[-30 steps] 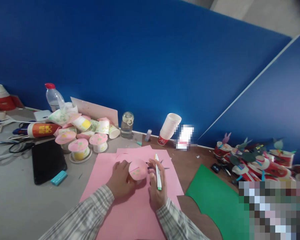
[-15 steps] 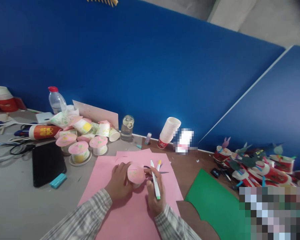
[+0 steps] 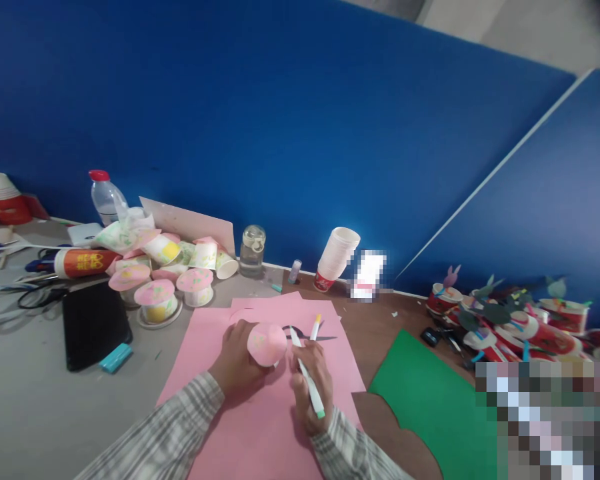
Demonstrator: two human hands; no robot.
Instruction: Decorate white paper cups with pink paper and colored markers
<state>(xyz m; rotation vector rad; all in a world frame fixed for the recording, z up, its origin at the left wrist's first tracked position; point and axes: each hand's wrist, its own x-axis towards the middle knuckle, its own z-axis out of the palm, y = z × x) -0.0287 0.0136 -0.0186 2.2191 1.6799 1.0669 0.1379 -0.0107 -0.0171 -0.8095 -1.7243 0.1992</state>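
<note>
My left hand (image 3: 240, 357) is closed around a paper cup topped with a round pink paper disc (image 3: 267, 344). The disc tilts toward me and hides most of the cup. Faint yellow-green marks show on its left part. In my right hand (image 3: 314, 387) is a white marker (image 3: 311, 385) with a green end, its other end pointing up and away beside the disc. Both hands are over large pink paper sheets (image 3: 260, 427). Just beyond my right hand lie scissors (image 3: 325, 338) and a second marker with a yellow end (image 3: 316, 327).
Several pink-topped cups (image 3: 155, 293) stand to the left, near a black tablet (image 3: 96, 327) and a blue block (image 3: 115, 358). A glass jar (image 3: 253, 250) and stacked cups (image 3: 335, 257) stand by the blue partition. Green paper (image 3: 415, 387) and several red cups (image 3: 545, 330) are at right.
The pink-topped cup has tilted, and its disc now faces me more. My right hand with the marker has shifted slightly down, its upper end moving left. The whole view has shifted slightly.
</note>
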